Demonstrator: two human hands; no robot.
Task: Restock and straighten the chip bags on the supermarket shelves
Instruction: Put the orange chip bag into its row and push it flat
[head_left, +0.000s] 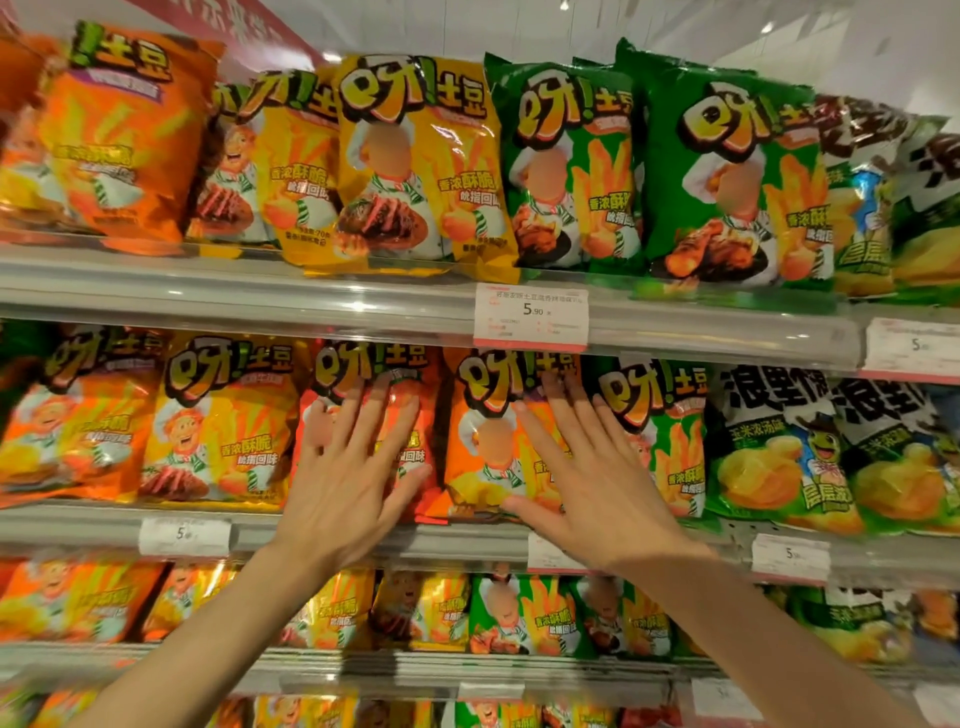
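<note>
Both hands are flat, with the fingers straight and spread. They hold nothing. The left hand (345, 467) lies on a red-orange chip bag (400, 415) on the middle shelf (441, 540). The right hand (582, 478) lies on the orange chip bag (483, 431) just beside it. It looks like the hands are pushing these two bags back so they stand straight in the row.

The bags stand side by side, fronts facing out, so shoppers can see the pictures. Next to the orange bag is a green bag (670, 441). On the top shelf (260, 296), one yellow bag (415, 166) leans forward and its bottom hangs over the edge, so it may need fixing too.

The bags are shiny, puffy and crinkly. They would squash easily, so a soft push is best. The shelves are hard and grey, with a clear strip along the front that holds a white price tag (531, 317).
</note>
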